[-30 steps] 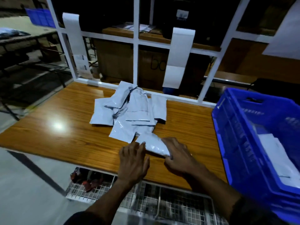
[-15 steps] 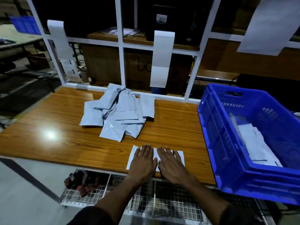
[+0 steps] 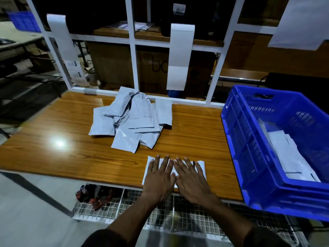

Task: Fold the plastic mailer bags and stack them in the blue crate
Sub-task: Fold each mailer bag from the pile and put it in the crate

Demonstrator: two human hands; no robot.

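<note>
Fingers point(image 3: 166, 160) of both hands now lie straight and released, pressing the mailer bag point(image 3: 200, 165) flat at the counter point(image 3: 71, 157) front edge, no longer pinched; folding looks next, blue crate point(image 3: 249, 157) just right.

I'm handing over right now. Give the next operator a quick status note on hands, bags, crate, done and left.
Left hand and right hand: both open, flat on one mailer bag at the table's near edge.
Unfolded pile sits mid-table.
Blue crate on the right holds some folded bags.
Left: fold this bag, crate it, then work through the pile.
</note>
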